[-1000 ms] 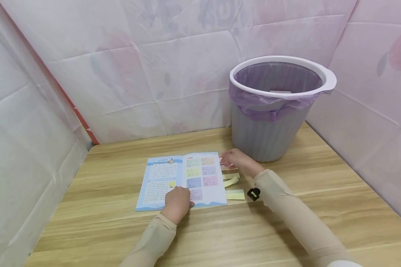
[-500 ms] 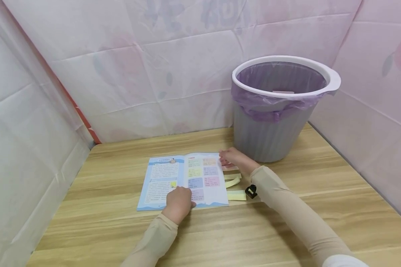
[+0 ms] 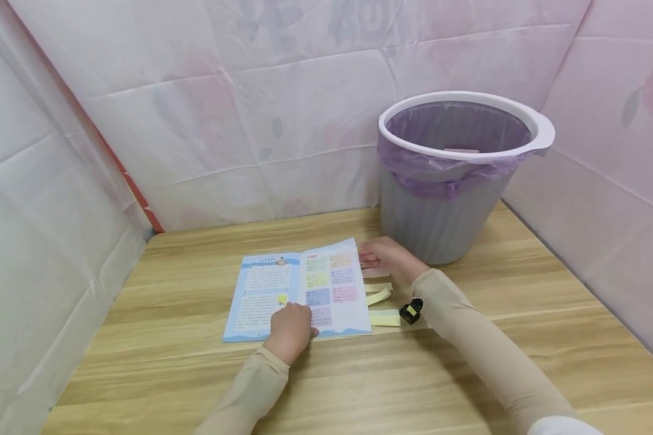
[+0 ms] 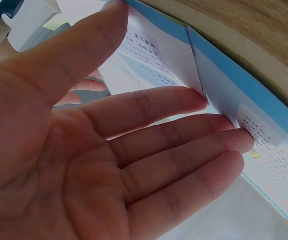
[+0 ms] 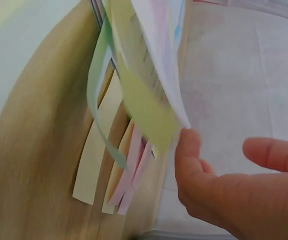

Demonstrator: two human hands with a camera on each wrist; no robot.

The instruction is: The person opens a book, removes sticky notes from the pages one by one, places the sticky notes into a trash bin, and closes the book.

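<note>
Straight-fingered left hand (image 3: 291, 329) touches blurry-printed booklet (image 3: 263, 290); right hand (image 3: 389, 257), two o'clock, touches page (image 5: 158, 45); right wrist view alone shows parted digits.

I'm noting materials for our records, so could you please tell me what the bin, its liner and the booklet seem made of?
Bin: probably matte plastic, judging by its grey ribbing.
Liner: likely thin, slightly glossy plastic film, being translucent and crinkled.
Booklet: printed paper, since its thin pages curve; whether coated is unclear.
</note>
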